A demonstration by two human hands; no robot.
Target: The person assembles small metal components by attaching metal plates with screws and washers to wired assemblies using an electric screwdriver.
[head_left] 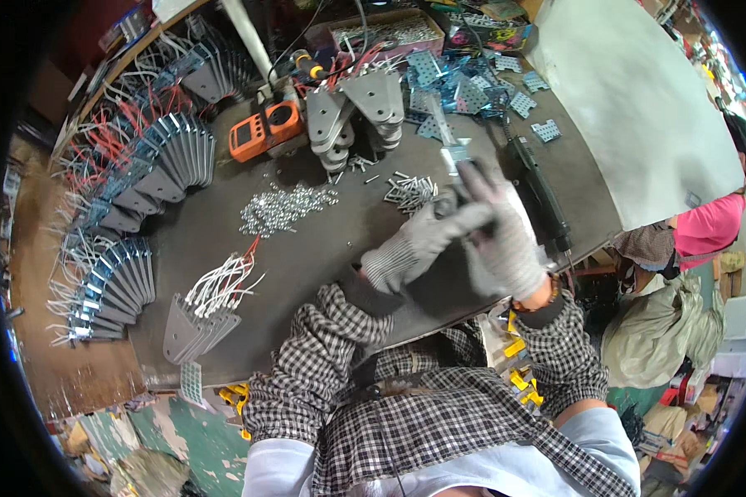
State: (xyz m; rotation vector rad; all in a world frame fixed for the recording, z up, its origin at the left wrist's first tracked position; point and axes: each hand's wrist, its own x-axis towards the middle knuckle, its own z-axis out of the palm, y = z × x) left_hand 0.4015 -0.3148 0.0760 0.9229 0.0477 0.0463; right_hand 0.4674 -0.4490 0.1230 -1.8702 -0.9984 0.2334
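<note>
From my end I see a blurred, pale metal piece (pixel 454 154) just beyond the fingertips of the right hand (pixel 506 236), on the far side of it from the person's body. Whether they touch, I cannot tell. The left hand (pixel 427 236) lies nearer the middle, with a pile of screws (pixel 409 193) close beyond it.

The dark bench (pixel 298 265) carries a heap of small shiny metal parts (pixel 283 209) left of the screws, and an orange meter (pixel 265 131) behind that. Beside the meter I see stacked grey brackets (pixel 355 106); to their right lie perforated metal plates (pixel 471 95). A black power screwdriver (pixel 539 190) lies right of the hands, next to a large white sheet (pixel 638 116). Rows of wired brackets (pixel 178 149) curve along the left, and a smaller wired bundle (pixel 199 327) sits at the near left. Past the bench I make out a green floor (pixel 170 427) and, at right, another person in pink (pixel 709 228).

Both hands wear pale gloves and meet in front of the body. The right one is smeared by motion, so I cannot tell how its fingers stand; the left one's fingers overlap it, and I cannot tell whether they grip anything.
</note>
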